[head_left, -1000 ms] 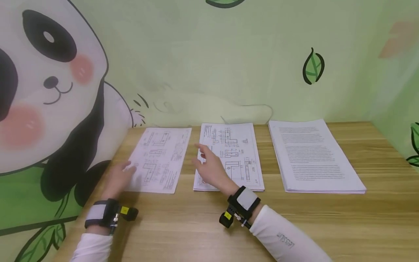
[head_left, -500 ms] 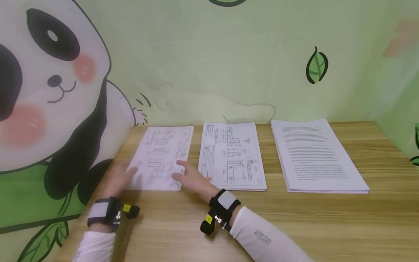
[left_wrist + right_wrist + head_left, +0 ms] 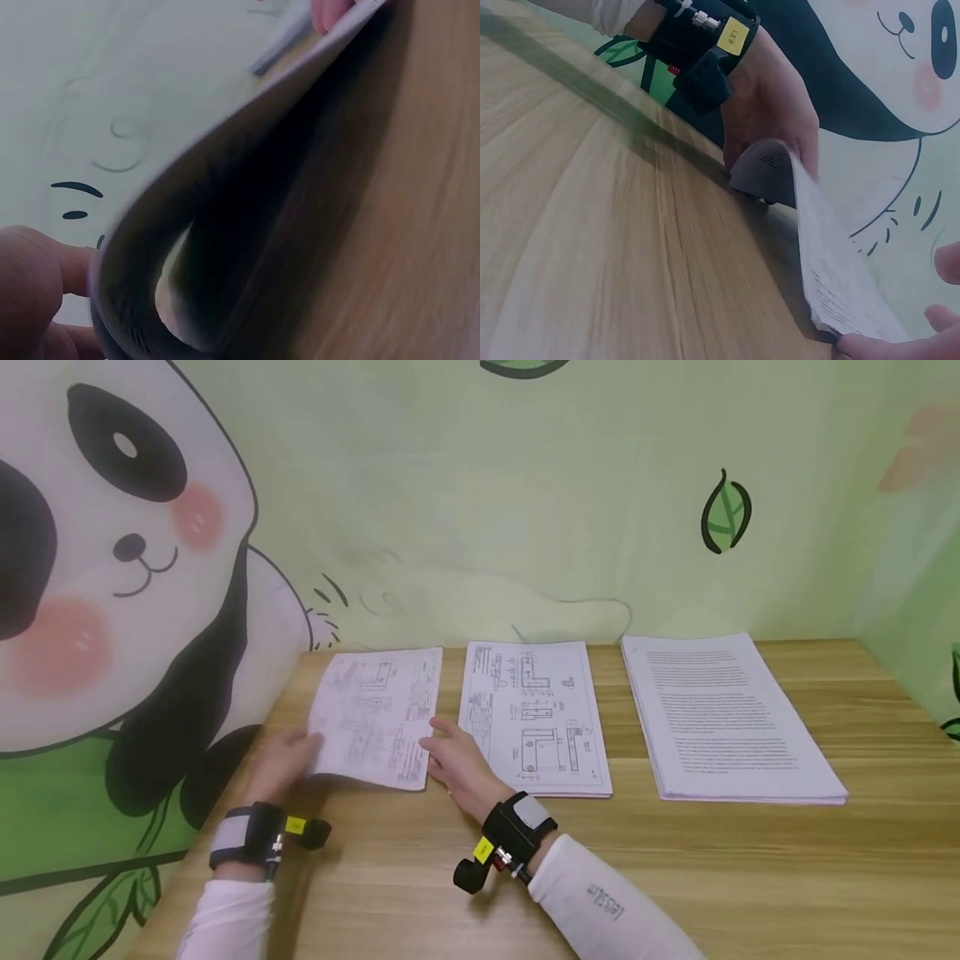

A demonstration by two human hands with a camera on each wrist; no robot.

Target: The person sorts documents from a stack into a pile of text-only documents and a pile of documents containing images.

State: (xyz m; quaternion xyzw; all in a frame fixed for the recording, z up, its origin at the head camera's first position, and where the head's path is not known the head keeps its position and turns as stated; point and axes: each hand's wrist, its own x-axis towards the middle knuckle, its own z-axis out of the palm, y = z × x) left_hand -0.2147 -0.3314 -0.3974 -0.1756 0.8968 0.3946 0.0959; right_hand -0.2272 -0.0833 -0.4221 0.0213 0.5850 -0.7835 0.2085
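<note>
Several sheets with technical drawings [image 3: 375, 718] lie on the left of the table, their near left part bent up off it. My left hand [image 3: 283, 764] grips their left edge. In the right wrist view the sheets curl up beside that left hand [image 3: 772, 105], and a dark gap shows beneath them. At the right edge of the sheets is my right hand [image 3: 463, 767]. One of its fingers [image 3: 877, 349] touches the near right corner, while two other fingertips stand apart above the paper. The left wrist view shows the raised paper edge [image 3: 172, 169] close up, with left fingers beside it.
A second stack of drawings [image 3: 551, 718] lies in the middle of the wooden table [image 3: 600, 860], just right of my right hand. Farther right is a thicker stack of text pages [image 3: 731, 718]. A wall with a panda picture [image 3: 135, 527] borders the table's left and back.
My right hand has moved left from over the middle stack to the edge of the left sheets. The left hand now grips these sheets, and their near left side has risen and bent.
</note>
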